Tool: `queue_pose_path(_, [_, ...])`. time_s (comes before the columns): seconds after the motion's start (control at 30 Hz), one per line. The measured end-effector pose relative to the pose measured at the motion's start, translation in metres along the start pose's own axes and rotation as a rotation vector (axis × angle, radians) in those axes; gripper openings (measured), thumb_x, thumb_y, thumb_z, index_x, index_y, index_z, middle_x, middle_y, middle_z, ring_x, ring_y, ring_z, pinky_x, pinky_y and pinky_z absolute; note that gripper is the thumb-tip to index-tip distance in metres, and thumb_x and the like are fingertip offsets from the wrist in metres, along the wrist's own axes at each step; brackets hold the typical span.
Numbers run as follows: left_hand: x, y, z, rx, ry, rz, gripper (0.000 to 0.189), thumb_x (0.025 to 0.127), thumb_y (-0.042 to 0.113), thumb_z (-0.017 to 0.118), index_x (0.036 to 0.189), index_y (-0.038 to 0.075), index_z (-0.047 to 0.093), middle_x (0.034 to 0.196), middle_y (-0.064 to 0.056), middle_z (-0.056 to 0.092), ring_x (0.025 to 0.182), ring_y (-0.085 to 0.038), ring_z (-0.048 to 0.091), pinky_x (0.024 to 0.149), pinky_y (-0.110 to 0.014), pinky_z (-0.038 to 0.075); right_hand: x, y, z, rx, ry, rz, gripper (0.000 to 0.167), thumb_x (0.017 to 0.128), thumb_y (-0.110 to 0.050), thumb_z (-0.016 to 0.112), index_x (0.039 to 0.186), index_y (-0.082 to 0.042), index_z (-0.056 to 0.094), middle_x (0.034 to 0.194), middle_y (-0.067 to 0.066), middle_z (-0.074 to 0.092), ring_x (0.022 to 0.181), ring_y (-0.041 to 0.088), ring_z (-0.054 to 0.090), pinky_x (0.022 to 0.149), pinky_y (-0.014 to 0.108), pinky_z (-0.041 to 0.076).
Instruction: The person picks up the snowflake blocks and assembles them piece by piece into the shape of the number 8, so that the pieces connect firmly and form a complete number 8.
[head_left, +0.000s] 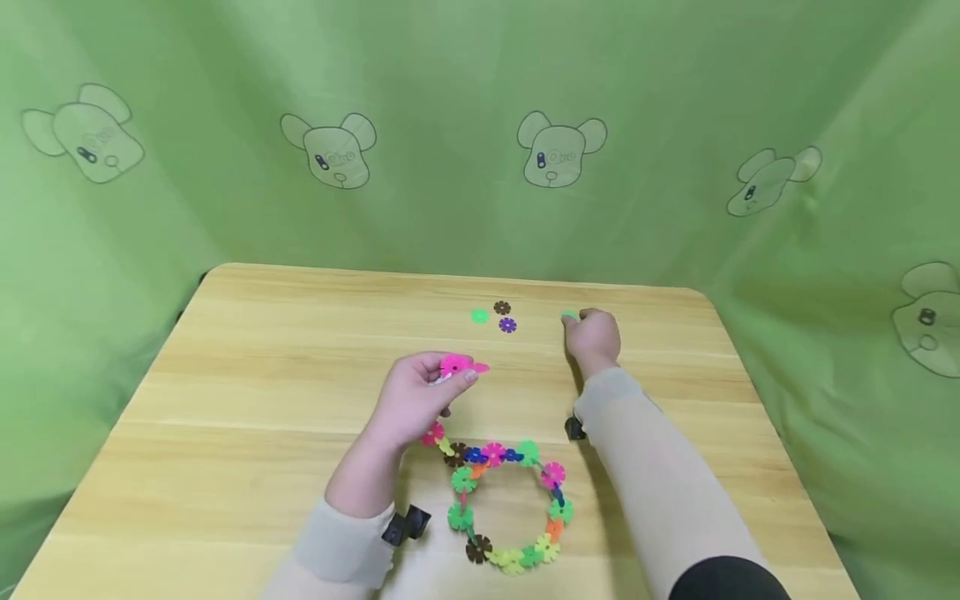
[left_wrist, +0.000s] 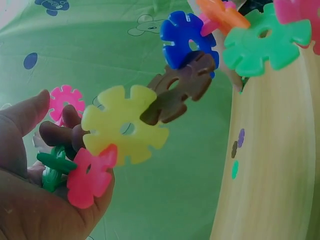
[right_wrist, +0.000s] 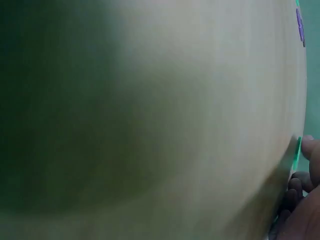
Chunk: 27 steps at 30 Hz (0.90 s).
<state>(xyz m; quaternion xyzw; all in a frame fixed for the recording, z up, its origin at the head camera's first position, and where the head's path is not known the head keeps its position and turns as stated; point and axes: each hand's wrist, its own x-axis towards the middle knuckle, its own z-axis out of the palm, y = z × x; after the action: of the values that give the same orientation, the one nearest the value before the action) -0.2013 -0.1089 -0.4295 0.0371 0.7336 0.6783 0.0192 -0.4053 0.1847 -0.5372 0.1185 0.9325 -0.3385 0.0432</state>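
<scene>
A chain of colourful plastic snowflake discs (head_left: pixel 493 453) forms a loop on the table, with a tail rising to my left hand (head_left: pixel 416 396). That hand pinches a pink snowflake disc (head_left: pixel 454 364) between thumb and fingers, with another pink piece edge-on beside it. In the left wrist view, yellow (left_wrist: pixel 125 127), brown (left_wrist: pixel 181 89) and blue (left_wrist: pixel 185 40) discs link away from the palm. My right hand (head_left: pixel 595 340), at the table's far side, has curled fingers and its thumb at a green disc (head_left: pixel 570 314). The same green disc (right_wrist: pixel 297 152) lies between thumb and fingers in the right wrist view.
Three loose discs lie near the far edge: light green (head_left: pixel 479 316), brown (head_left: pixel 502 307) and purple (head_left: pixel 507 325). The wooden table (head_left: pixel 247 367) has green curtains (head_left: pixel 450 225) printed with bear heads behind and beside it.
</scene>
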Motion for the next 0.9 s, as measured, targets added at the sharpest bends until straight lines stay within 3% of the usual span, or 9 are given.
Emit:
queue_pose_path(0.17, [0.002, -0.003, 0.005, 0.006, -0.015, -0.014, 0.022, 0.099, 0.02, 0.077, 0.114, 0.003, 0.078, 0.063, 0.002, 0.05, 0.052, -0.014, 0.046, 0.048, -0.024, 0.046, 0.0, 0.004, -0.007, 0.024, -0.021, 0.002, 0.043, 0.109, -0.027, 0.062, 0.141, 0.002, 0.061, 0.144, 0.022, 0.06, 0.136, 0.043, 0.053, 0.114, 0.055, 0.045])
queue_pose_path(0.3, [0.0, -0.005, 0.005, 0.003, 0.001, -0.051, 0.024, 0.098, 0.019, 0.077, 0.116, 0.002, 0.077, 0.065, 0.001, 0.057, 0.055, -0.015, 0.05, 0.049, -0.024, 0.046, -0.015, -0.004, -0.009, 0.123, -0.082, -0.124, 0.029, 0.103, -0.016, 0.071, 0.124, 0.003, 0.067, 0.121, 0.019, 0.067, 0.112, 0.035, 0.062, 0.098, 0.047, 0.055])
queue_pose_path(0.47, [-0.002, -0.004, 0.004, 0.014, 0.003, -0.031, 0.024, 0.098, 0.021, 0.077, 0.117, 0.005, 0.078, 0.069, 0.0, 0.061, 0.057, -0.015, 0.051, 0.046, -0.022, 0.042, -0.075, -0.037, -0.021, 0.436, -0.145, -0.365, 0.019, 0.095, -0.001, 0.076, 0.112, 0.007, 0.072, 0.102, 0.02, 0.073, 0.085, 0.019, 0.069, 0.079, 0.029, 0.062])
queue_pose_path(0.57, [-0.002, -0.003, 0.005, 0.012, 0.015, -0.009, 0.023, 0.098, 0.019, 0.077, 0.117, 0.006, 0.078, 0.073, -0.002, 0.063, 0.059, -0.016, 0.051, 0.046, -0.022, 0.043, -0.124, -0.059, -0.036, 0.59, -0.186, -0.505, 0.016, 0.093, 0.008, 0.075, 0.108, 0.011, 0.072, 0.098, 0.024, 0.074, 0.078, 0.014, 0.072, 0.076, 0.028, 0.064])
queue_pose_path(0.67, [-0.001, -0.003, 0.007, 0.011, 0.032, 0.006, 0.023, 0.098, 0.017, 0.078, 0.118, 0.005, 0.078, 0.085, -0.004, 0.07, 0.063, -0.018, 0.055, 0.051, -0.023, 0.048, -0.159, -0.07, -0.047, 0.69, -0.213, -0.635, 0.013, 0.091, 0.013, 0.073, 0.104, 0.015, 0.072, 0.092, 0.025, 0.074, 0.074, 0.013, 0.072, 0.073, 0.029, 0.064])
queue_pose_path(0.77, [-0.002, -0.001, 0.007, 0.004, 0.04, 0.025, 0.024, 0.097, 0.015, 0.078, 0.118, 0.003, 0.078, 0.095, -0.006, 0.074, 0.065, -0.019, 0.057, 0.054, -0.024, 0.051, -0.177, -0.075, -0.05, 0.746, -0.236, -0.705, 0.012, 0.089, 0.017, 0.072, 0.101, 0.017, 0.071, 0.088, 0.02, 0.075, 0.073, 0.012, 0.072, 0.07, 0.029, 0.064])
queue_pose_path(0.9, [-0.003, 0.002, 0.009, -0.02, 0.027, 0.054, 0.023, 0.097, 0.013, 0.078, 0.117, 0.001, 0.077, 0.091, -0.005, 0.074, 0.063, -0.017, 0.055, 0.056, -0.022, 0.05, -0.187, -0.077, -0.05, 0.772, -0.252, -0.714, 0.012, 0.089, 0.019, 0.071, 0.1, 0.019, 0.07, 0.086, 0.009, 0.076, 0.072, 0.01, 0.073, 0.07, 0.029, 0.064])
